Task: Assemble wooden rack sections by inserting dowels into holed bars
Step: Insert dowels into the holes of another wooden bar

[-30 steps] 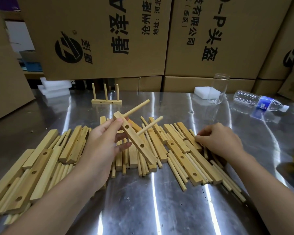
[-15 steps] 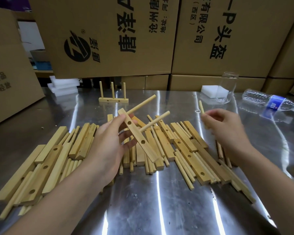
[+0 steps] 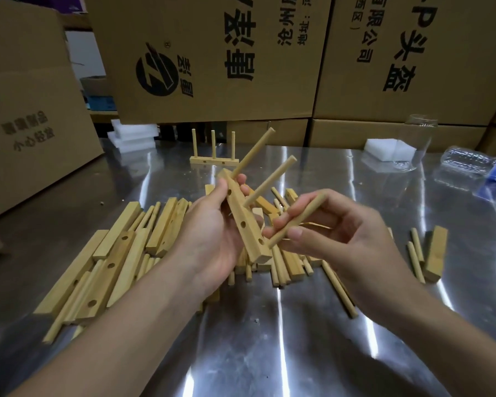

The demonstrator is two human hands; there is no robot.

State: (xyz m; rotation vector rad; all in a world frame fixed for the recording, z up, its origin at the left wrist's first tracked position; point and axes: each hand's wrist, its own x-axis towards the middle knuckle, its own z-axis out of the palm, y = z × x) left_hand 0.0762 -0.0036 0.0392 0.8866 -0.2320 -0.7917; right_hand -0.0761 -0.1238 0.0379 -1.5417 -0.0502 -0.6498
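Tilted holed bar [image 3: 245,222] bearing two dowels [image 3: 265,181], third dowel [image 3: 297,220] at end hole

Counter [image 3: 269,353]: reflective metal.
Cardboard boxes [image 3: 212,38]: printed, stacked behind.
Foam blocks [image 3: 132,136]: white, far left.
Glass [image 3: 414,144]: clear, standing far right.
Bottle [image 3: 470,170]: plastic, lying beside glass.

we face a wall of stacked cardboard boxes [image 3: 212,53] printed with black characters. below us the steel table [image 3: 269,353] shines with long streaks of reflected light. white foam blocks [image 3: 132,136] sit at its far edge.
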